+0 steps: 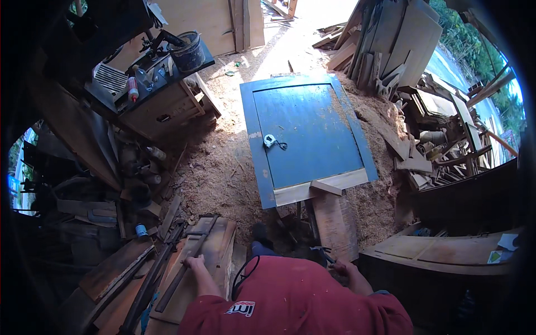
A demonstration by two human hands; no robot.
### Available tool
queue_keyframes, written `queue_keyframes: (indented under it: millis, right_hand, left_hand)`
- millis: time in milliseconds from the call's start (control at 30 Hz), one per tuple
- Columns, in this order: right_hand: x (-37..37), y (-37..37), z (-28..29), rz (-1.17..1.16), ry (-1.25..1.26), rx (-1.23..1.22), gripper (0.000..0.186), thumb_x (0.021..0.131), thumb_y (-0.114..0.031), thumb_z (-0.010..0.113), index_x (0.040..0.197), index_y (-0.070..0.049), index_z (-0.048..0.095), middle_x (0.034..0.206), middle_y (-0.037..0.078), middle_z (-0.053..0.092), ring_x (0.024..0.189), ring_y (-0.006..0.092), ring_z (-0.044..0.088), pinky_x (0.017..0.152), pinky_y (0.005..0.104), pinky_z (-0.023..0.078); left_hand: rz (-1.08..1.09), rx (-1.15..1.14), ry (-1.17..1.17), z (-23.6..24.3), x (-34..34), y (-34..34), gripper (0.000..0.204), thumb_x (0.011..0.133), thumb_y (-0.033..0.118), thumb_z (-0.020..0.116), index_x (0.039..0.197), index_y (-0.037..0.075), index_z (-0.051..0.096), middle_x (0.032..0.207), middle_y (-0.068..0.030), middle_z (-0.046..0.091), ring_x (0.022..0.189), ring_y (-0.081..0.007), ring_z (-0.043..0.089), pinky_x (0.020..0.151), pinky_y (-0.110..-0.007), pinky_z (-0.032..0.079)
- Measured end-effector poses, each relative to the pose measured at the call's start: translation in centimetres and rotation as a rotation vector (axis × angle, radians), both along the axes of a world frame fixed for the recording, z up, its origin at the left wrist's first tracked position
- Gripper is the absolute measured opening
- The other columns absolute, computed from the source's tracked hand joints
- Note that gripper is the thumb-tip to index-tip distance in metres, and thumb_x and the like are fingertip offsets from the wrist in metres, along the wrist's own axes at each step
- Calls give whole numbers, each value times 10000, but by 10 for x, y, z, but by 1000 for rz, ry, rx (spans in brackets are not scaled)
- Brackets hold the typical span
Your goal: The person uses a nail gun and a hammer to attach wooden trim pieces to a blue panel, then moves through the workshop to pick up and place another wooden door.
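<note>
Hands well apart, I have the left hand (pixel 194 261) closed around a long dark bar (pixel 175 284) that slants across the boards (pixel 221 240) below it; whether it rests on them or hangs just above, I can't tell. Low on my other side, the right hand (pixel 346 269) is at a small dark tool (pixel 323 254), and I can't tell if its fingers are wrapped on the handle or only touching it. Ahead of both hands, rather nearer the right, lies the blue panel (pixel 304 162), with a tape measure (pixel 269 140) on its left part and a wood strip (pixel 326 187) across its pale lower edge. The step seems to be handling the bar. Gripping near its middle, as now, should keep either end from swinging. I'd best raise it straight up, since dragging could score the boards or snag the other dark bars (pixel 151 285) just left of my left hand. Its far end wants turning away from the panel: one knock could chip paint or shift the strip.
</note>
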State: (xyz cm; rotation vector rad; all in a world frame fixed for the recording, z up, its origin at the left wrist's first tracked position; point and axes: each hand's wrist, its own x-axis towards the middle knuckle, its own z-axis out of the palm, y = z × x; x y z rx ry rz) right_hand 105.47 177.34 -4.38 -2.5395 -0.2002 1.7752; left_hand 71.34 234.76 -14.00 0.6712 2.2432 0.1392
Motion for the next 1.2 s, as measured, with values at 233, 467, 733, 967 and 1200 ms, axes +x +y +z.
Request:
queue_keyframes:
  millis: [233,467,733,967,1200]
  right_hand:
    - [-33,-37,-1,-225,54,-57,475,868,-432,602,960,31,664,746,151,634,678,239,618,617,377,464]
    - [-64,-53,-5,-355,58,-24,459,852,-396,665,894,61,648,644,106,581,556,209,541,523,402,413]
    - [-55,-26,25,-149,-61,110,431,857,-373,618,1050,12,630,896,218,664,761,321,659,699,429,501]
    - [-28,44,47,-263,-46,299,402,878,-305,607,1130,7,580,880,202,670,789,306,662,710,401,502]
    - [18,170,66,-207,-283,947,369,883,-260,600,1161,-20,575,937,160,655,868,213,626,770,334,484]
  left_hand:
    - [-1247,-925,733,49,-4,-26,749,874,635,317,1441,146,331,1478,-82,358,1347,-231,355,1147,-461,190]
    - [634,-30,-375,32,-50,-41,680,918,508,344,1472,134,224,1510,-90,276,1359,-268,306,1123,-470,210]
    - [206,91,-766,41,-25,-41,634,958,475,386,1466,120,256,1468,-127,348,1277,-286,449,1037,-464,344]
    - [-615,-145,-1125,179,164,-90,365,956,406,500,1096,70,531,959,-74,627,868,-196,636,741,-316,520]
    - [-1360,-729,-959,213,269,-143,461,966,425,483,1092,-10,565,974,-125,637,824,-205,646,687,-347,553]
